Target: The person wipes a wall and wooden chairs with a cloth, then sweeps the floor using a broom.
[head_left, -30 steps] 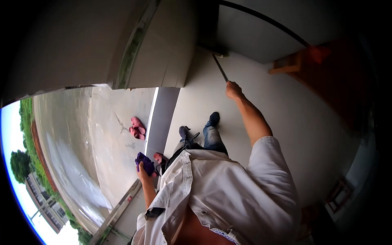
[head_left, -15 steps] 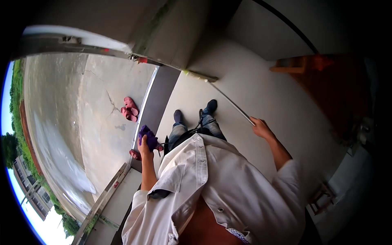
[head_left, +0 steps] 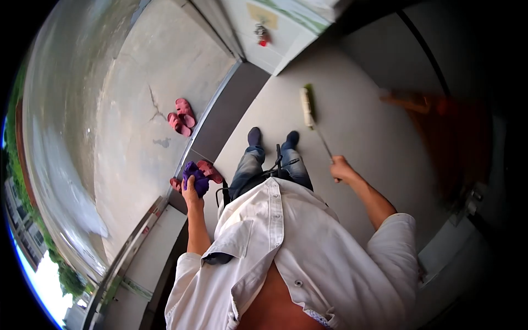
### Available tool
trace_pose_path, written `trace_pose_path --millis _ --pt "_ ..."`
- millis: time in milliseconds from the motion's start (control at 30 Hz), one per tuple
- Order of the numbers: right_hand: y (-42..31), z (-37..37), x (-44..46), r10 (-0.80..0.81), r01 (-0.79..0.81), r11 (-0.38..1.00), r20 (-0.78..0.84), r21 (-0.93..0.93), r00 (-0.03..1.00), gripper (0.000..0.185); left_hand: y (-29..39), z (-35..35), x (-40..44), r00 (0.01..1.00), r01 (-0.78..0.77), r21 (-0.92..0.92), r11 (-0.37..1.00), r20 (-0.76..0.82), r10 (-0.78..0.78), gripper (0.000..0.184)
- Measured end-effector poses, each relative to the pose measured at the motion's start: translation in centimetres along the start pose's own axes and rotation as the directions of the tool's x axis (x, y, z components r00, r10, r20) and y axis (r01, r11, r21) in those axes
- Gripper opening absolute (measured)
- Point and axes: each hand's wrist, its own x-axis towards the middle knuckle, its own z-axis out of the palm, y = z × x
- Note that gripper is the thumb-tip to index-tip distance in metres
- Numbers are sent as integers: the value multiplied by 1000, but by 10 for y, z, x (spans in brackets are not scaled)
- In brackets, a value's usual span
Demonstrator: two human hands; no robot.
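Note:
My right hand [head_left: 342, 169] is closed around the thin handle of a broom [head_left: 324, 144]. The broom's pale head [head_left: 306, 107], with yellow-green bristles along one side, is over the floor ahead of my feet, apart from the wall; whether it touches the floor I cannot tell. Bunched purple cloth [head_left: 196, 180] fills my left hand [head_left: 191, 192], whose fingers are closed on it beside the doorway. Behind the cloth, a red-pink slipper [head_left: 209, 171] shows partly, with another one mostly hidden to its left.
A dark threshold [head_left: 231, 107] separates the pale indoor floor from the concrete outside. A pair of red-pink slippers [head_left: 181, 117] lies out there. A tiled wall end [head_left: 275, 33] with a key in a lock stands ahead. Brown wooden furniture [head_left: 434, 115] is at right, blurred.
The broom head has swung away from the wall's foot by the doorway, to the right, and its handle stands steeper. My view has turned. The purple cloth stays in my left hand.

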Motion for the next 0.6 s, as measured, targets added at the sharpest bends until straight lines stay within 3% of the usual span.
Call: trace_pose_path --millis 67,100,167,200,267,300,333,367,400,433,467,500,567,600 --pt "-53 38 6 -129 122 991 137 59 982 15 0 -32 -5 996 15 -18 1000 -85 -16 45" --pt "-96 61 12 -107 100 994 180 52 978 9 -1 -47 -9 994 13 -33 999 -110 -17 44" --pt "-147 112 69 -273 198 945 294 259 916 5 -5 -68 -18 995 -9 -63 998 -98 3 41" --pt "-168 130 94 -339 229 919 345 322 876 4 -7 -73 -22 984 14 -50 999 -177 -22 39" --pt "-192 142 126 -405 304 907 404 293 820 14 -9 -88 -29 980 31 -16 999 -194 -33 37" --pt "-199 143 116 -508 470 860 408 196 759 28 0 -83 -38 956 37 34 999 -291 -25 38" --pt "-200 149 112 -592 629 778 322 -12 739 38 -6 -93 -35 938 34 36 999 -347 -20 41" --pt "-191 150 115 -726 772 628 282 -97 627 41 -9 -101 -31 944 19 115 993 -329 20 43" --pt "-193 148 106 -857 898 421 267 -128 440 44 -31 -120 -16 923 84 126 988 -383 -30 52" --pt "-188 126 82 -736 800 579 322 -156 596 45 -47 -117 -9 887 92 160 983 -462 -8 62" --pt "-198 116 38 -778 837 499 310 -225 547 45 -55 -114 4 862 62 104 993 -507 0 66" --pt "-205 96 -3 -643 732 601 351 -320 681 44 -31 -98 0 854 40 23 999 -520 -22 61" --pt "-156 49 18 -752 814 503 318 -291 578 44 -22 -79 -9 868 23 -65 998 -494 -52 56" --pt "-169 25 25 -764 831 465 335 -307 551 44 -24 -76 -7 877 15 -63 998 -478 -44 57"
